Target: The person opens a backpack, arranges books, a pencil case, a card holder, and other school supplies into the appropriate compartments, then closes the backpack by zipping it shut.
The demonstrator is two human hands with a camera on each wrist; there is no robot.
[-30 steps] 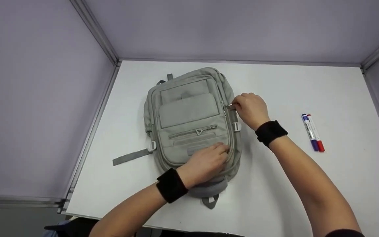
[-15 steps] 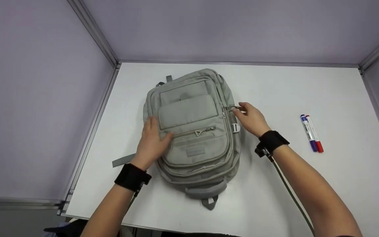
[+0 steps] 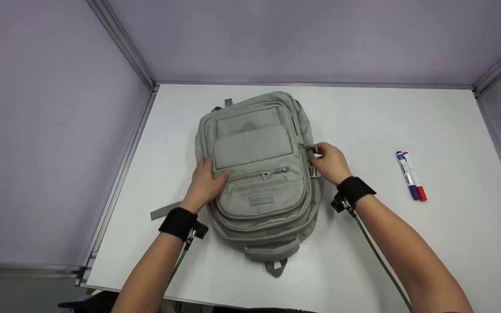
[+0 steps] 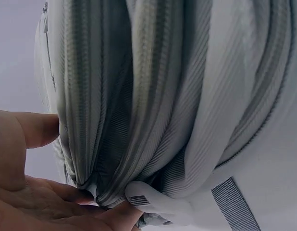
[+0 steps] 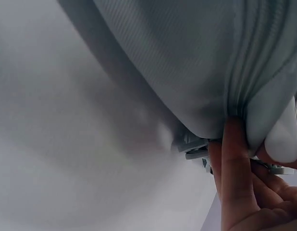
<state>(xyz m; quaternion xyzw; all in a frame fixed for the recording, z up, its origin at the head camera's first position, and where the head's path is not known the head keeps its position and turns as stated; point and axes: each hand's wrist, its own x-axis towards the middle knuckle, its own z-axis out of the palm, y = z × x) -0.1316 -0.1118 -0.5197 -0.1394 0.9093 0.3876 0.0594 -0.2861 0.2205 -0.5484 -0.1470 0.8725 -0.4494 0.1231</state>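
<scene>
A grey-green backpack lies front side up on the white table, its carry handle toward the person. My left hand grips its left side, thumb on the front panel. In the left wrist view the fingers reach round the side by a pale strap buckle. My right hand holds the right side, near the zipper pulls. The right wrist view has its fingers against the side fabric; part of this hand is hidden by the bag.
Two markers, one blue and one red, lie side by side on the table to the right. Grey panels rise at the back and both sides. A loose strap sticks out at the bag's left.
My left hand has gone from the bag's lower right to its left side. The right hand has moved slightly down from pinching a zipper pull. The backpack has shifted a little right.
</scene>
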